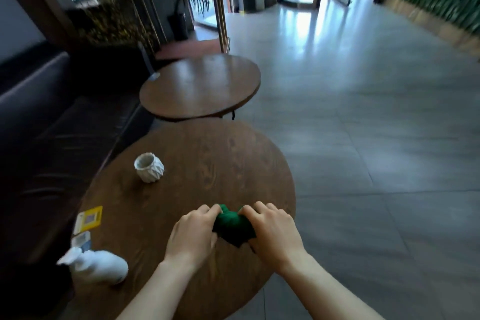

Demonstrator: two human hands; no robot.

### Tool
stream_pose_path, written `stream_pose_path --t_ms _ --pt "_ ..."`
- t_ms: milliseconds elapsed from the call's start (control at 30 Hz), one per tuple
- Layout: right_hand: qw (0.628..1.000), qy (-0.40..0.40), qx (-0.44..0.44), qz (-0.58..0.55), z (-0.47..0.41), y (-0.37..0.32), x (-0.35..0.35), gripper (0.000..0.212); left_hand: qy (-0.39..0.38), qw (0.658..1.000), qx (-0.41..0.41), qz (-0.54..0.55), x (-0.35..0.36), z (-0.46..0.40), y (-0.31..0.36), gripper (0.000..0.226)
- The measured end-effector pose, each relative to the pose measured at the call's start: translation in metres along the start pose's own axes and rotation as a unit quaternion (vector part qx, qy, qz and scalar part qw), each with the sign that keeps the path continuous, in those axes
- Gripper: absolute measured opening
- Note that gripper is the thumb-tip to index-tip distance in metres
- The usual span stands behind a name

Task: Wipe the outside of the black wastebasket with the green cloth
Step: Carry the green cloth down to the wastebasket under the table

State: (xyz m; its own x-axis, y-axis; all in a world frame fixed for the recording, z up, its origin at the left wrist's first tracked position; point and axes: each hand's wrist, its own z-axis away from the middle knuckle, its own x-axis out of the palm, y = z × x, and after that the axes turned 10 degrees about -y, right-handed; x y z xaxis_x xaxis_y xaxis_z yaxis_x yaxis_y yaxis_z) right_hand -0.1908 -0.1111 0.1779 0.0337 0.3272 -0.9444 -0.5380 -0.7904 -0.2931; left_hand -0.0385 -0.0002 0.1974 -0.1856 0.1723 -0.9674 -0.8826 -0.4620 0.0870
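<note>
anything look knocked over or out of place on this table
The white spray bottle lies on its side near the left edge of the round table rather than standing. The white cup stands upright. Both hands, left hand and right hand, bunch the green cloth. Nothing spilled.

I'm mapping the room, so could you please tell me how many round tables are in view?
2: the near table under the hands, and the far table just beyond it. Others may lie outside the frame.
</note>
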Motion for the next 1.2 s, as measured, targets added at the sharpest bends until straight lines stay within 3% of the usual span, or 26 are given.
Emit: stream_pose_path --t_ms 300,633,933,1200 --pt "0.991 0.119 -0.025 0.047 0.059 -0.048 -0.169 0.049 0.116 0.993 0.032 -0.011 -0.181 0.072 0.033 0.043" --pt "0.971 0.216 -0.031 0.102 0.124 -0.144 -0.297 0.059 0.236 0.97 0.054 -0.025 -0.314 0.174 0.02 0.035" --pt "0.951 0.285 -0.07 0.097 0.182 -0.268 -0.332 0.048 0.316 0.947 0.063 0.005 -0.358 0.279 -0.048 0.031" --pt "0.95 0.279 -0.069 0.118 0.216 -0.347 -0.314 0.052 0.333 0.941 0.056 0.022 -0.35 0.345 -0.099 0.029"
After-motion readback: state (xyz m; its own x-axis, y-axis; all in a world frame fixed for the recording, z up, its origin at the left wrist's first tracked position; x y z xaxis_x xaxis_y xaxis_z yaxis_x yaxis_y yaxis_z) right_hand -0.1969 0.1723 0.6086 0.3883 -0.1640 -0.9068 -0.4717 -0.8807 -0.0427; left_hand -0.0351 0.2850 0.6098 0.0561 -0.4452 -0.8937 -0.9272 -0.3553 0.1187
